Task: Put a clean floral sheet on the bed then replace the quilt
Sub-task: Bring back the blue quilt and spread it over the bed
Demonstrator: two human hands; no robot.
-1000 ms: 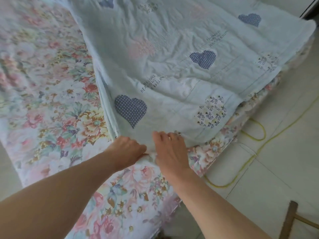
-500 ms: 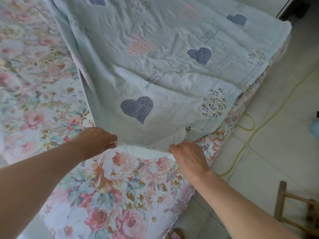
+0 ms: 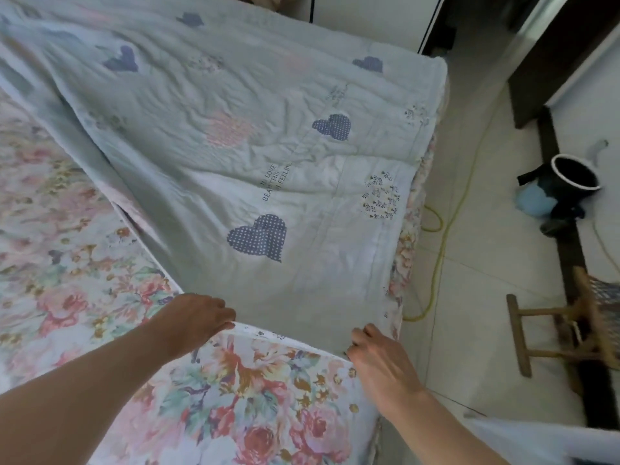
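- 2 bare forearms reach in from the bottom edge toward the near hem of the bedding.
- The left hand (image 3: 198, 317) has its fingers curled over the near edge of the pale mint-green quilted cotton quilt with dotted navy and pink hearts (image 3: 255, 156), gripping it near its near-left corner.
- The right hand (image 3: 382, 360) pinches the same hem close to the near-right corner, knuckles up and fingertips tucked into the fabric; the stretch of hem between the 2 hands is pulled fairly straight.
- Under and in front of the hands lies the floral cotton sheet printed with pink, red and orange roses on a pale ground (image 3: 255, 397), spread flat over the bed and showing bare on the near end and all down the left side.
- The quilt lies on top of that sheet, covering the right part of the bed and running diagonally to the far end; its left edge is slightly lifted, showing a pinkish underside.
- Small dark lettering (image 3: 276, 182) is printed near the quilt's middle.
- To the right, on the pale tiled floor (image 3: 476, 297), a thin yellow cord (image 3: 443, 250) curls beside the bed.
- Further right stands a small wooden stool (image 3: 557, 333), blurred.
- Beyond it sits a dark round pot with a white rim (image 3: 575, 176), touching a light blue bundle (image 3: 533, 203).
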